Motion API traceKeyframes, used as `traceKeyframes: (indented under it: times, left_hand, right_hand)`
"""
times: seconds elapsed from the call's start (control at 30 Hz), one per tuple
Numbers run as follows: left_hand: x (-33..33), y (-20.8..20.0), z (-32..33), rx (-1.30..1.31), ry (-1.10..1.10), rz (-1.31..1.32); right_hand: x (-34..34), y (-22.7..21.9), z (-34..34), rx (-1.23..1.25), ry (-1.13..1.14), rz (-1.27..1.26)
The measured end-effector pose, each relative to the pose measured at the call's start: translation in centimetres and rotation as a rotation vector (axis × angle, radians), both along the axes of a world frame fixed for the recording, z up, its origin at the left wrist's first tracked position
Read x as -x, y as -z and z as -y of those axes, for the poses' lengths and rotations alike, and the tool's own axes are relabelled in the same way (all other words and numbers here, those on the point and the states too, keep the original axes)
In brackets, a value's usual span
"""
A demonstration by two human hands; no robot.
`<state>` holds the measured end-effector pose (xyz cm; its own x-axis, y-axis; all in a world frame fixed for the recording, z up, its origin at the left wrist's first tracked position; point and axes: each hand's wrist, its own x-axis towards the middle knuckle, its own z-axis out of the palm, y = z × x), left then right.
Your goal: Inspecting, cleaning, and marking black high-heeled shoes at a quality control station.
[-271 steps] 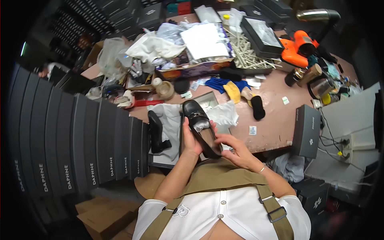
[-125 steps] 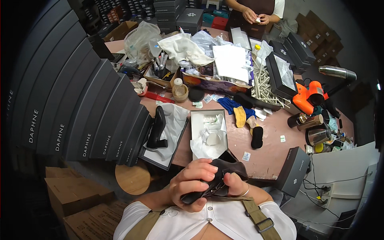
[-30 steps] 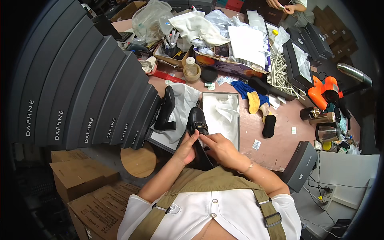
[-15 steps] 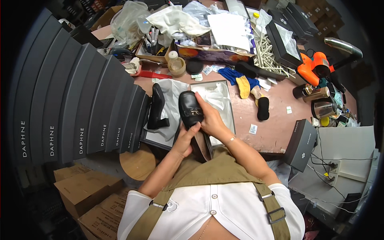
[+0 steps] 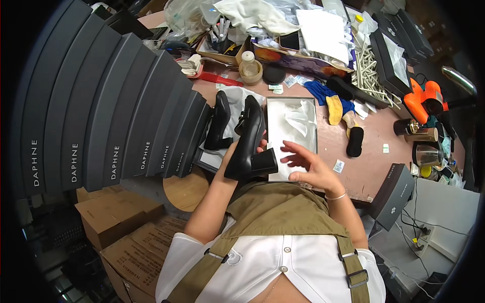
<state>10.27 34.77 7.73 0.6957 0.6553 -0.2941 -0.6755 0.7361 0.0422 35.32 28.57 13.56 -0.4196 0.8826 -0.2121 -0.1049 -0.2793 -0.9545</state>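
A black leather heeled shoe is held up by my left hand. It is turned on its side, with a metal ornament at its front and the block heel pointing right. My left fingers wrap round it from behind, partly hidden. Just right of the heel, my right hand is open with its fingers spread, touching nothing. A matching black shoe lies on white tissue paper at the left. Behind my hands is an open grey-rimmed box part with white tissue inside.
Stacked dark shoe boxes rise at the left; cardboard cartons stand below. Along the back are a plastic bottle, a blue cloth and a tray of pale sticks. At the right are an orange heat gun and a dark shoe box.
The shoe has been turned from toe-up, top showing, onto its side with its heel to the right. My right hand has let go and moved right. The whole view has shifted.
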Motion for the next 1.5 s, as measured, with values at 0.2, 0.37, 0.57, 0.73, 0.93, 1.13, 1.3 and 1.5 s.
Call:
traceKeyframes:
  times: [0.2, 0.37, 0.57, 0.73, 0.93, 1.13, 1.3, 1.5]
  left_hand:
    - [-1.5, 0.9, 0.7, -0.081, 0.062, -0.314]
    - [-2.2, 0.4, 0.1, -0.122, 0.179, -0.295]
    - [-4.6, -3.4, 1.7, -0.253, 0.210, -0.361]
    - [-7.6, -1.9, 4.0, -0.319, 0.109, -0.669]
    - [-11.4, -4.3, 2.5, -0.370, -0.011, -0.716]
    - [-11.5, -5.7, 4.9, -0.408, -0.151, -0.850]
    - [-12.4, -5.4, 6.3, -0.339, -0.159, -0.872]
    - [-12.3, -4.7, 8.6, -0.246, -0.116, -0.892]
  right_hand:
    - [1.8, 1.3, 1.5, -0.055, 0.072, 0.030]
    - [0.9, 0.1, 2.2, -0.033, 0.049, 0.039]
    - [-2.4, -0.7, 2.7, -0.141, 0.025, 0.151]
    - [-9.4, 3.7, 2.3, 0.126, 0.290, 0.306]
    - [-21.4, 17.6, 2.3, -0.186, 0.768, 1.362]
    - [-16.5, 10.8, 3.0, -0.291, 0.863, 0.785]
    - [-5.9, 0.5, 7.6, -0.667, 0.389, 0.638]
    - [-2.3, 0.2, 6.7, -0.678, 0.445, 0.769]
